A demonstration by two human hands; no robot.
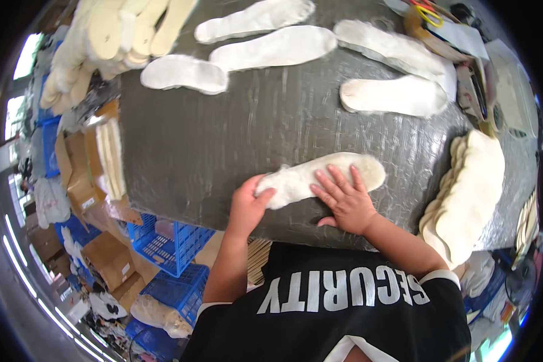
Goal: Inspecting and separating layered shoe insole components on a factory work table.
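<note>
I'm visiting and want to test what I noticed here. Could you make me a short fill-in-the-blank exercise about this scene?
1. Both hands press on one fleecy white ____ at the table's near edge.
2. The right hand lies flat on the insole; the left hand grips its ____ end.
3. The table is covered in a ____ sheet.
4. Below the table's left side stand ____ plastic crates.

Missing words: insole; left; grey; blue

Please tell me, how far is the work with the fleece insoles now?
Done, it seems: five white fleece insoles lie spread apart on the grey table. In hand: the left hand and right hand press one more fluffy white insole flat at the near edge. Left: a stack of cream insoles waits at the right.
</note>
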